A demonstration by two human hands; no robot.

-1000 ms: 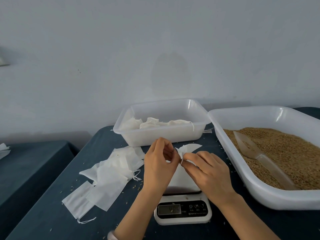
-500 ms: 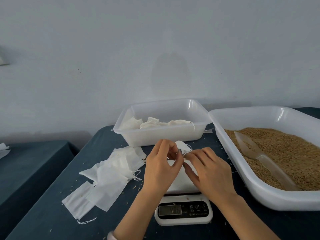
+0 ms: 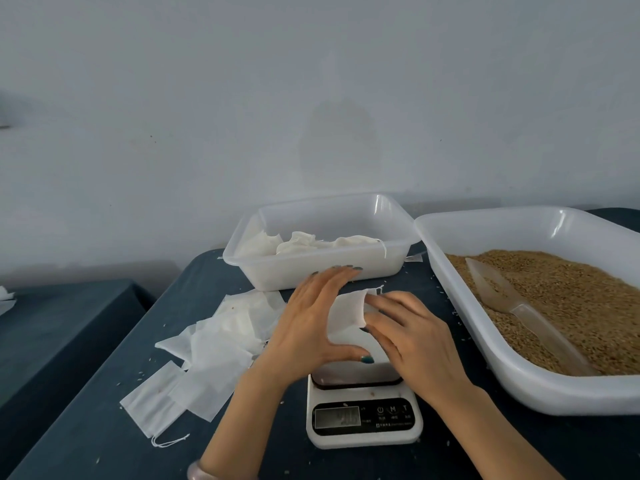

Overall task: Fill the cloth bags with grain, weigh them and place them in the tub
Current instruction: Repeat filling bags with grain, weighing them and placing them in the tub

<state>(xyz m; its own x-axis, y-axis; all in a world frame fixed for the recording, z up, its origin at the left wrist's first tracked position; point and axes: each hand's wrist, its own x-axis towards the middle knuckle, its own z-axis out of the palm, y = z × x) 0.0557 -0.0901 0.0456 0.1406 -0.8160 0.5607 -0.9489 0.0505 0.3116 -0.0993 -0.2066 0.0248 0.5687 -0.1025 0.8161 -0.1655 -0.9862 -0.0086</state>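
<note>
My left hand (image 3: 311,327) is spread flat, fingers straight and pointing toward the small tub (image 3: 311,271), the thumb stretched out along the near edge of the cloth bag (image 3: 346,317). That bag lies on the platform of the scale (image 3: 363,424), between my two hands. My right hand (image 3: 412,337) comes at it from the other side, its fingers reaching to the bag's right edge, where the cloth covers their tips; I cannot tell whether they pinch the cloth or only touch it. The scale's display is too blurred to read. The small tub stands just beyond the scale and has several filled bags (image 3: 301,242) lying in it. To my right is the large tub (image 3: 519,386), touching the small one at the rim and heaped with brown grain (image 3: 571,296); a clear scoop (image 3: 502,296) lies in the grain with its handle toward me. Left of the scale a loose pile of flat empty bags (image 3: 214,341) is spread on the dark blue bench (image 3: 104,427), with a few stray kernels around it.
</note>
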